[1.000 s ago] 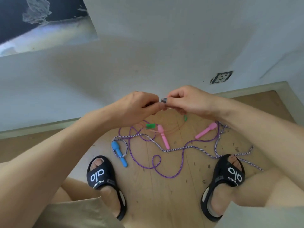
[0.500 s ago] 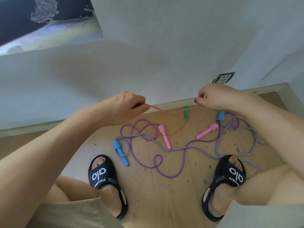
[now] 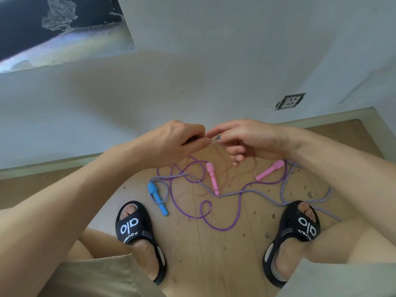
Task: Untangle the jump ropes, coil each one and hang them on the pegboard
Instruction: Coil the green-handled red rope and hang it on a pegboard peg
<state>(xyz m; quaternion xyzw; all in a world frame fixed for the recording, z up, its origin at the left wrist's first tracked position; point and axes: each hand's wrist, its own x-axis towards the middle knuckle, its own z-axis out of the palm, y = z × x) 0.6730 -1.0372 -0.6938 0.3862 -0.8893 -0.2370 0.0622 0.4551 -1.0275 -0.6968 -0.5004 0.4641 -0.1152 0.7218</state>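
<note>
Above the floor my left hand [image 3: 184, 139] and my right hand [image 3: 242, 140] meet fingertip to fingertip, both pinching a thin pink-orange rope [image 3: 222, 166] whose loops hang down between them. Below lies a tangle: a purple rope [image 3: 216, 226] with two pink handles [image 3: 212, 176] [image 3: 270, 173], and a blue-and-white braided rope [image 3: 246, 191] with a blue handle [image 3: 158, 198]. The thin rope's green handles are hidden behind my hands. No pegboard is in view.
My two feet in black sandals [image 3: 137, 230] [image 3: 300, 230] stand either side of the tangle on a wooden floor [image 3: 214, 254] scattered with dark specks. A white wall with a socket [image 3: 291, 101] rises just beyond the ropes.
My hands, spread apart half a second ago with the thin rope stretched between them, have come back together. The green handle and second blue handle have dropped out of sight.
</note>
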